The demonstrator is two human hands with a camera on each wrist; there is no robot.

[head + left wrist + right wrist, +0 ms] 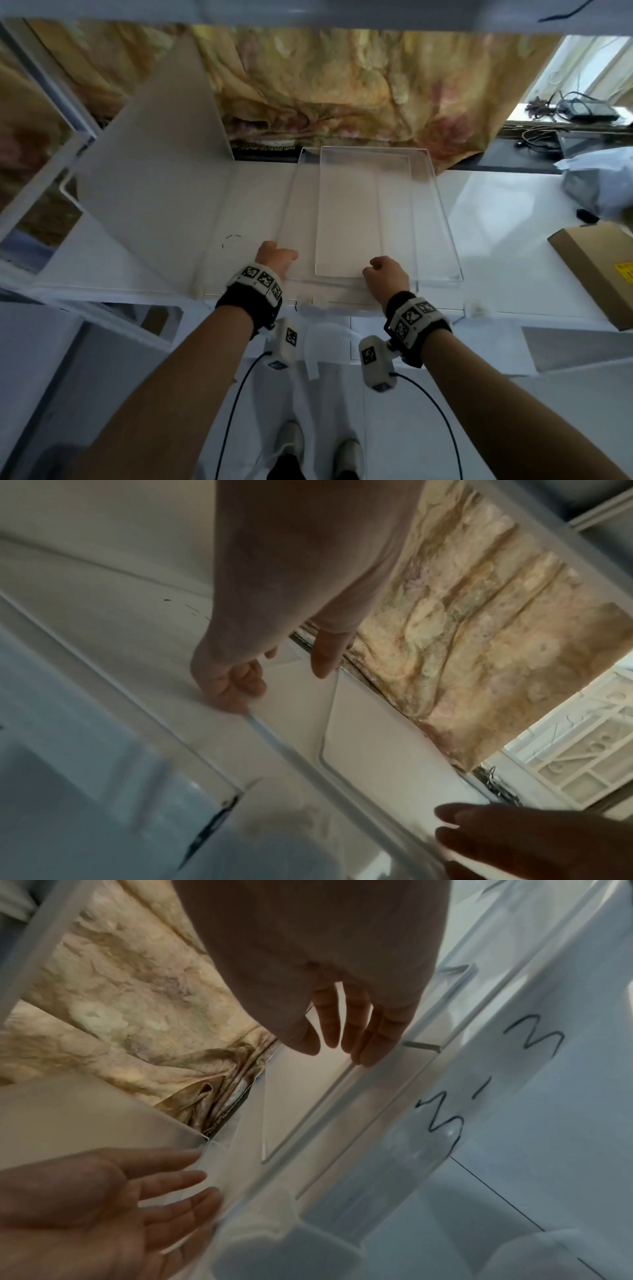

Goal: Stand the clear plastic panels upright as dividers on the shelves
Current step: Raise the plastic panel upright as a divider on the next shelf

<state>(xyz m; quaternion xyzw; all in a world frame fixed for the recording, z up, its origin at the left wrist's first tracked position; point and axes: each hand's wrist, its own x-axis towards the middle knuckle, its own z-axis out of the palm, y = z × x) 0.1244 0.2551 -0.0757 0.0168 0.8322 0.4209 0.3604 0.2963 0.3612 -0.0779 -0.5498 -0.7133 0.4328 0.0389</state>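
Several clear plastic panels (363, 212) lie flat in a stack on the white shelf (513, 212). The top panel (369, 750) is smaller than those beneath it. My left hand (279, 260) is at the stack's near left corner. There its fingers (236, 691) tuck under a panel edge, and the thumb sits above it. My right hand (385, 272) rests on the near edge, and its fingertips (363, 1053) touch the panel (308, 1091). A frosted white panel (154, 171) stands tilted at the left.
A patterned curtain (342, 85) hangs behind the shelf. A cardboard box (596, 270) and a grey bag (603, 181) sit at the right. A clear part marked "3-3" (496, 1083) runs along the shelf front. Another shelf board spans overhead.
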